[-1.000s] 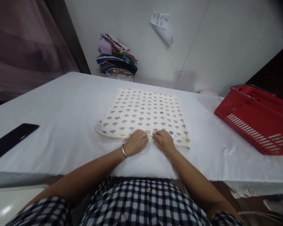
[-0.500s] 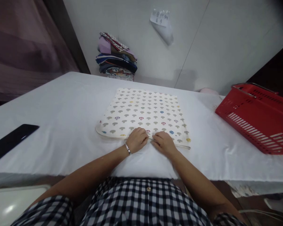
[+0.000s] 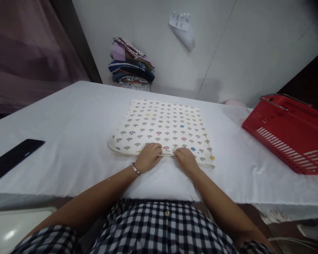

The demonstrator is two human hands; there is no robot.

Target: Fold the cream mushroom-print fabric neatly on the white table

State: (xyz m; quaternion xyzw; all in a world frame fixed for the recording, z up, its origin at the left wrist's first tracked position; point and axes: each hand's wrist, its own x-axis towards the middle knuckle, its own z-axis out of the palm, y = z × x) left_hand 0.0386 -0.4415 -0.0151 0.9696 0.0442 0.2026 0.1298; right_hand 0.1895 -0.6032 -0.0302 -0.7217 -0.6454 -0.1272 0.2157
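Note:
A folded cream cloth (image 3: 161, 123) printed with small mushrooms lies flat in front of me, its layered near edge towards my body. My left hand (image 3: 149, 157) pinches that edge left of its middle; a bracelet circles the wrist. A short way to the right, my right hand (image 3: 187, 160) grips the same edge, fingers on top and thumb hidden underneath. A strip of the layered edge shows between the two hands. The cloth's left near corner is rounded and slightly raised.
The table has a white cover (image 3: 76, 116). A black phone (image 3: 14, 158) lies at the left, and a red plastic basket (image 3: 288, 134) stands at the right. Folded fabrics (image 3: 132, 65) are stacked beyond the far edge by the wall. A paper sign (image 3: 180, 21) hangs above.
My left hand has slid left along the near edge and my right hand slightly right, widening the gap between them. The cloth stays in place.

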